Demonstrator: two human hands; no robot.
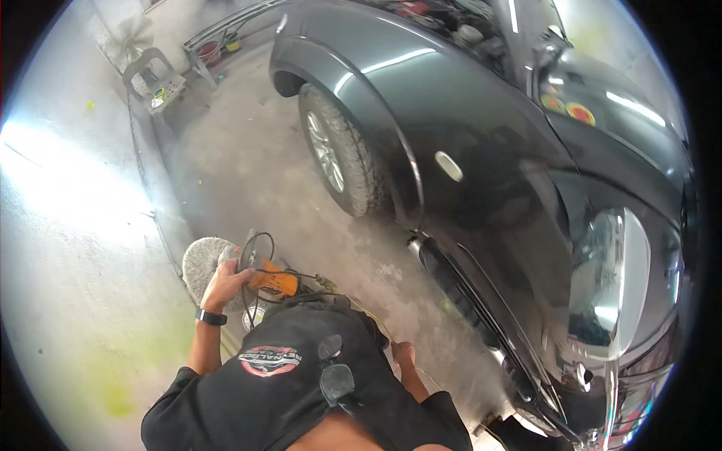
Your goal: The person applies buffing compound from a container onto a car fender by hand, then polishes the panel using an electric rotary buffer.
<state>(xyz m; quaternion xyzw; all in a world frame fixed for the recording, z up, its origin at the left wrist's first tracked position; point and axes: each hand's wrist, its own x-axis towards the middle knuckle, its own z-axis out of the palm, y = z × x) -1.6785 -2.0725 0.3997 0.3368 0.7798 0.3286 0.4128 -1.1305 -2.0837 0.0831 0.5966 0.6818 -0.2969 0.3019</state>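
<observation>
My left hand [226, 286], with a dark band on its wrist, is closed around an orange power polisher [277, 279] at waist height. The polisher's round, fluffy pad [200, 264] faces the wall on the left. A black cable [259, 239] loops over the tool beside my fingers. Low at my other side, my right hand [404, 352] is closed on a thin, pale cord [380, 322] that runs past my hip. The dark grey car [481, 135] stands to my right, apart from both hands.
The car's front wheel [335, 150] is ahead, and its side step [459, 293] and mirror [609, 278] project on the right. A plastic chair [154, 79] stands by the left wall [75, 248]. A red bucket [209, 52] sits under a metal rack at the back.
</observation>
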